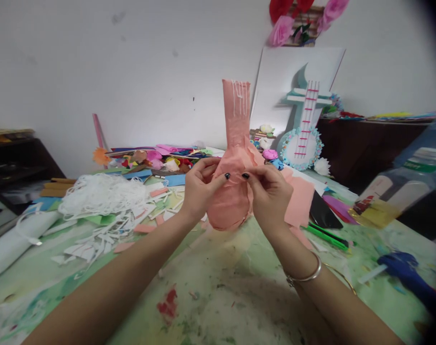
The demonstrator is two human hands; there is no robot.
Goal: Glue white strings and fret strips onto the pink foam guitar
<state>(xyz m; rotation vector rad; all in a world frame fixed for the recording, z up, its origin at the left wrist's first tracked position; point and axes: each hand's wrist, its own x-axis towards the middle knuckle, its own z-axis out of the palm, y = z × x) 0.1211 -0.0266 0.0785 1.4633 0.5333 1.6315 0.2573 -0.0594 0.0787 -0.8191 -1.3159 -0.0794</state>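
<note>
Between my hands stands a salmon-pink paper-covered shape with a rounded body and a long neck, held upright over the table. White strands hang down the top of its neck. My left hand grips the body's left edge, thumb on the front face and fingers behind. On the other side, my right hand pinches the crinkled paper covering near the right edge, thumb pressed to it. A loose flap of the pink paper sticks out above my right fingers. More pink paper lies behind my right wrist.
White string is heaped at left beside paper scraps and a white roll. At right are a black phone, a green cutter, a blue glue gun and a bottle. A guitar-like craft stands behind.
</note>
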